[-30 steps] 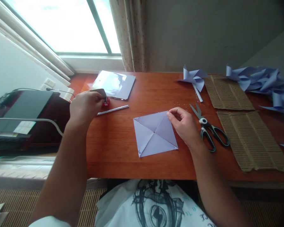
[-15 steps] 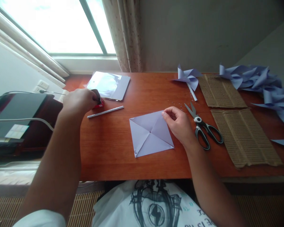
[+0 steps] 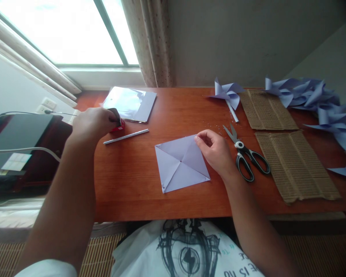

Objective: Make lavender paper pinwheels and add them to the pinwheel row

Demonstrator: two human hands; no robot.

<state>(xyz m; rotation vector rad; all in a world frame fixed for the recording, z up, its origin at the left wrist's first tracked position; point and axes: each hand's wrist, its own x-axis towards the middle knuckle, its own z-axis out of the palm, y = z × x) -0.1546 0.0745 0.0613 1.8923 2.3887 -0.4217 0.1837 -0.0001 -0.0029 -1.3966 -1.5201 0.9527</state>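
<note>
A pale blue square of paper (image 3: 180, 163) with diagonal creases lies on the red-brown table (image 3: 132, 184). My right hand (image 3: 216, 152) rests at its right corner with thumb and fingers pinched together; what they hold is too small to see. My left hand (image 3: 93, 123) is closed over a small red and black object (image 3: 117, 122) at the table's left end. A thin white stick (image 3: 126, 136) lies just in front of that hand.
Black-handled scissors (image 3: 246, 156) lie right of the paper, beside two corrugated cardboard pieces (image 3: 294, 165). A finished paper pinwheel (image 3: 227, 94) and a pile of several more (image 3: 320, 102) lie at the back right. A paper stack (image 3: 129, 104) sits near the window.
My left hand has lowered the red and black object onto the table and closed further over it. My right hand has stayed at the paper's corner.
</note>
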